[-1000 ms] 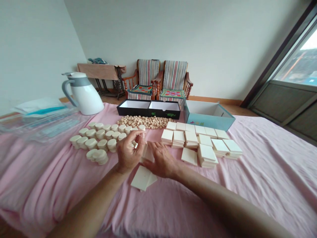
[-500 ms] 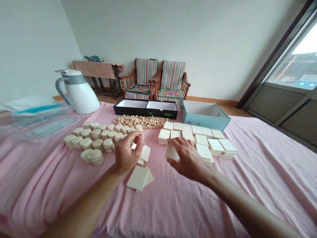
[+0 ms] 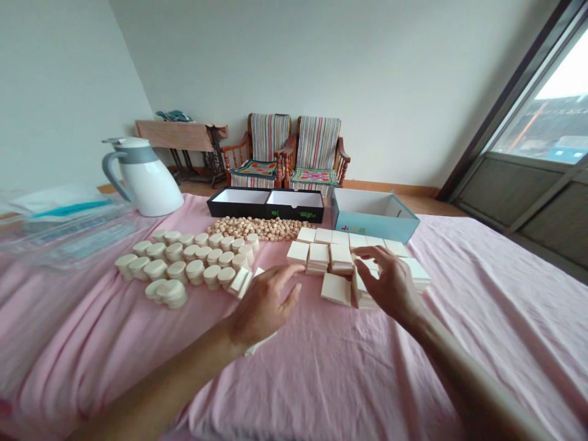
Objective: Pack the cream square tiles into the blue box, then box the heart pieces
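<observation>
"On the right half of the surface (image 3: 349,380), what are the square tiles (image 3: 335,288) doing?"

"They are standing in stacks, set in rows, with the blue box (image 3: 381,229) resting just beyond their far side."

"And the right hand (image 3: 386,278)?"

"It is hanging over those stacks, thumb and fingers curving apart. Tiles are showing behind and below the fingers; whether it is gripping one, I cannot tell."

"What is the left hand (image 3: 266,303) holding?"

"Nothing that I am seeing. Its thumb is pointing away from its fingers, and its fingertips are pointing right, near the closest tile stacks. A few tilted pieces (image 3: 239,282) are showing just left of it, and another tile (image 3: 261,345) is peeking out below the wrist."

"Farther left?"

"Round discs (image 3: 195,269) are standing in piled rows. Beyond them, wooden beads (image 3: 261,228) are lying in a long heap, with the black box (image 3: 289,212) sitting behind."

"And around the edges?"

"At far left, a white jug (image 3: 151,184) is standing upright beside clear plastic packaging (image 3: 68,236). Pink cloth (image 3: 463,275) is covering everything underneath, and two chairs (image 3: 316,144) are standing by the far wall (image 3: 376,79)."
</observation>
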The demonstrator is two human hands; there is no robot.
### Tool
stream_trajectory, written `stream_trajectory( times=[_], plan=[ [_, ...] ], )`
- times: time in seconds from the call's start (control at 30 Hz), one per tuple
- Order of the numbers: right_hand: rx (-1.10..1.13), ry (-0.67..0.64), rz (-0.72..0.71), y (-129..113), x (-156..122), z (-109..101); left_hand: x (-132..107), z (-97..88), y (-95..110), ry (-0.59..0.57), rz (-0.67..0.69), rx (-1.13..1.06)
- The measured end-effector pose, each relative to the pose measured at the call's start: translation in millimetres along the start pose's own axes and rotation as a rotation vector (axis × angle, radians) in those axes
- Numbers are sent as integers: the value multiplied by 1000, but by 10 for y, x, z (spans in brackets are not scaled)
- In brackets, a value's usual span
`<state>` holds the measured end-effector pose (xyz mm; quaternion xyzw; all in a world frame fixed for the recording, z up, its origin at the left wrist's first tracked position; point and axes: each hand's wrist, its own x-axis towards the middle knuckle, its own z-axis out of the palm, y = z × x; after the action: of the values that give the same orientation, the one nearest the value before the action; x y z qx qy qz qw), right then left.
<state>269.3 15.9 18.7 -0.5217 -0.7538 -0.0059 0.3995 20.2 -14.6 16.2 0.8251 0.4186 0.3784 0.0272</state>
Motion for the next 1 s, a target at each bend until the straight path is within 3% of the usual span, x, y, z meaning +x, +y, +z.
stream_trajectory(
  times=[0.13,0.23,0.47,1.0],
  plan=[
    [27,74,50,192,-15,44,49,175,166,-272,2,37],
    [8,83,57,275,-39,62,84,311,181,-388,-3,90],
    [50,85,44,323,-57,61,135,505,178,-458,33,103],
    [54,50,14,334,-88,111,233,611,351,-509,139,369]
  ],
)
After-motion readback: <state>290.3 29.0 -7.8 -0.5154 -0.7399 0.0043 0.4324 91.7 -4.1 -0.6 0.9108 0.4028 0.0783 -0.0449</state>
